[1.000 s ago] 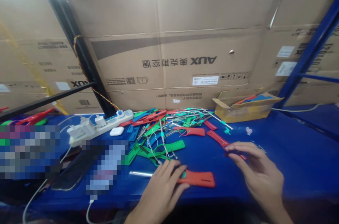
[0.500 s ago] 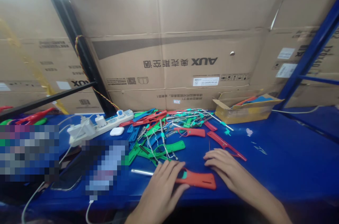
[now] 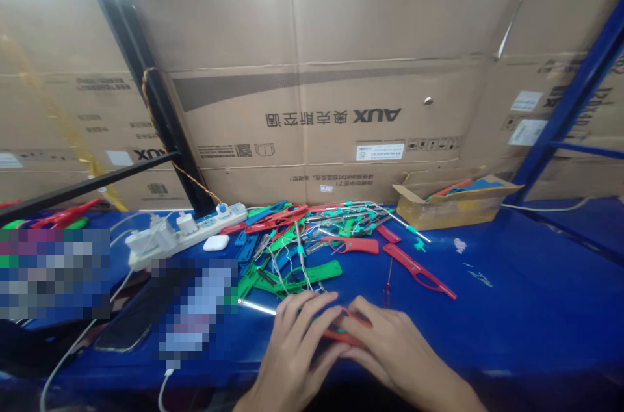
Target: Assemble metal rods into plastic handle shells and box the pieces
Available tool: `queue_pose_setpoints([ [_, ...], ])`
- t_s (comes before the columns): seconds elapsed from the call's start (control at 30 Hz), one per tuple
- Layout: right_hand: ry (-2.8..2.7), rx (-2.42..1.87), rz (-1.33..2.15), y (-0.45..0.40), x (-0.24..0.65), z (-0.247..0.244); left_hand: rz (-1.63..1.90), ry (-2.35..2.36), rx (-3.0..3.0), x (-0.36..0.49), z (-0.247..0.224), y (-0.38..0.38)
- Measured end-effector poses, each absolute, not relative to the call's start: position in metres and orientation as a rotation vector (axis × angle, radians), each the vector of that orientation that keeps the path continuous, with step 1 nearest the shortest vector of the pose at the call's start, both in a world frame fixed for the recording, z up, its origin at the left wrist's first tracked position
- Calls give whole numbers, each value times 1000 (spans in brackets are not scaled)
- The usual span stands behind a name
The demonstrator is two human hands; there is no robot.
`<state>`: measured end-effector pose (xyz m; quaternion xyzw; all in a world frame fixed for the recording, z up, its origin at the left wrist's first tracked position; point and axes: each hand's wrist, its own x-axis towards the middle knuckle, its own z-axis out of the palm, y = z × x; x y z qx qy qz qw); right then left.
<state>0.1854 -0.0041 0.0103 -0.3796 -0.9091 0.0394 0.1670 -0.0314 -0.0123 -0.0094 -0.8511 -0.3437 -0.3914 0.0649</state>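
On the blue workbench [image 3: 511, 314], seen from the head camera, both hands are close together near the front edge. The left hand [image 3: 292, 350] and the right hand [image 3: 394, 353] are half closed, their fingers curved over an orange-red plastic handle [image 3: 341, 336], which they hold between them and mostly hide. A thin metal rod [image 3: 256, 307] lies just beside the left hand, and a small red-handled screwdriver [image 3: 387, 288] is near the right hand
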Motion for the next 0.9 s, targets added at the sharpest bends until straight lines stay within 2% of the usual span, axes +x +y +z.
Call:
queue_pose_setpoints([
  [0.17,-2364,-1205,153,4,198,-1,-1479,-1093,-2348,-36,-13,-21],
  [0.27,-2080,-1280,334,10,204,-2,-1687,-1179,-2345,-37,-11,-19],
  [0.33,-1946,-1316,489,13,206,1,-1572,-1248,-2604,-35,-7,-14],
  [0.4,-1873,-1328,586,14,206,4,-1243,-1294,-2828,-32,-4,-10],
  [0.5,-1838,-1309,630,13,205,5,-911,-1245,-2831,-26,-4,-7],
  [0.9,-1802,-1244,636,14,205,7,-847,-1211,-2828,-26,-7,-7],
])
